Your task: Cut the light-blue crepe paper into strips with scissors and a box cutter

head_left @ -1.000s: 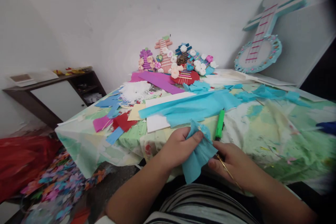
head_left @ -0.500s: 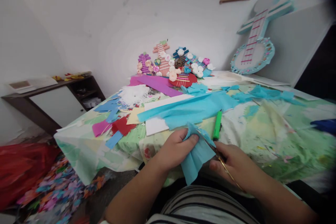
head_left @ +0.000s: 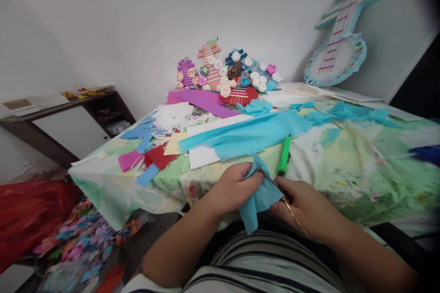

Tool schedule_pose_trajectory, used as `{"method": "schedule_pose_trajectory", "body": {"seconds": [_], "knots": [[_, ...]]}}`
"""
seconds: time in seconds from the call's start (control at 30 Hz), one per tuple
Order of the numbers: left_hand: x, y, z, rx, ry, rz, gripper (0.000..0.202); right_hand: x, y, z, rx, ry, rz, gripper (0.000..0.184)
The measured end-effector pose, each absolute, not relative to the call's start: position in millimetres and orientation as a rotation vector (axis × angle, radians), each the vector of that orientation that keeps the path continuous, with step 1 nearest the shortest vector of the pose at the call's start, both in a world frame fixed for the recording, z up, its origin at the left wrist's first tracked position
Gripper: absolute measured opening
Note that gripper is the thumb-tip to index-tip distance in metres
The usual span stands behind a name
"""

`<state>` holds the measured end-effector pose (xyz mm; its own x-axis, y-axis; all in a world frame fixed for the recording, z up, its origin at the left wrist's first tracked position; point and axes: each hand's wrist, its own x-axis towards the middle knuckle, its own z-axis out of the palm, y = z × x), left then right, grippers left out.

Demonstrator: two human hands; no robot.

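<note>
Just in front of my body, my left hand pinches a folded piece of blue crepe paper, whose lower end hangs free. My right hand is closed around the gold handles of a pair of scissors. The scissor blades lie at the paper's upper right edge, close to my left thumb; their tips are partly hidden. Beyond my hands a long strip of blue crepe paper stretches over the table. A green box cutter lies a little past my right hand.
The cloth-covered table bears white shreds, a purple strip and red scraps. Small flower-decorated instrument models and a large one lean at the back. A low cabinet and red bag are at left.
The view has tilted down slightly, so the table sits higher in the picture. Both hands keep their hold, and the scissor blades have moved a little closer to my left thumb.
</note>
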<state>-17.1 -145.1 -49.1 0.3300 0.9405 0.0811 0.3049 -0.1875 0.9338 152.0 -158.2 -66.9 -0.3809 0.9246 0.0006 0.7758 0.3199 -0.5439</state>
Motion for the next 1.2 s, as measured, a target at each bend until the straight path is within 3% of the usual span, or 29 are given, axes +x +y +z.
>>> {"method": "schedule_pose_trajectory", "body": {"seconds": [0.6,0.83,0.97,1.2], "knots": [[-20,-145,-52,1.268,1.023,0.97,0.019,153,-154,-65,-1.396,-2.275,0.683,0.027],[-20,-142,-54,1.058,0.975,0.889,0.017,168,-147,-78,-0.922,-1.764,1.065,0.036],[-12,-144,-52,1.063,0.919,0.752,0.029,162,-139,-61,-0.797,-1.742,1.027,0.041],[-10,-144,-53,1.138,0.882,0.757,0.026,146,-142,-53,-0.706,-1.706,1.355,0.029]]}}
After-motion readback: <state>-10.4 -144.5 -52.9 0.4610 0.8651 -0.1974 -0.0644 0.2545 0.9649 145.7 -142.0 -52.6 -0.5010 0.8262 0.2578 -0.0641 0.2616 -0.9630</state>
